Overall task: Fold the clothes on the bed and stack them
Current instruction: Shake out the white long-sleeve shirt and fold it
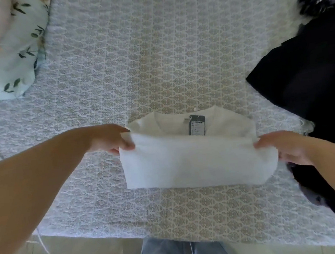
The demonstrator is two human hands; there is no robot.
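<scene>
Two hands, left (112, 141) and right (282, 147), each pinched one white shirt's (197, 161) folded edge beside one black garment (313, 82).

white shirt (197, 161), dark tag (197, 124) | grey-beige lace-patterned bedspread (134, 58) | black clothes (313, 82) | pale leaf-printed pillow (16, 49)

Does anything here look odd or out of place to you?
One small thing: the white shirt held at its sides by the left hand and right hand has a dark retail tag at the collar. A heap of dark clothes lies unfolded at right.
</scene>
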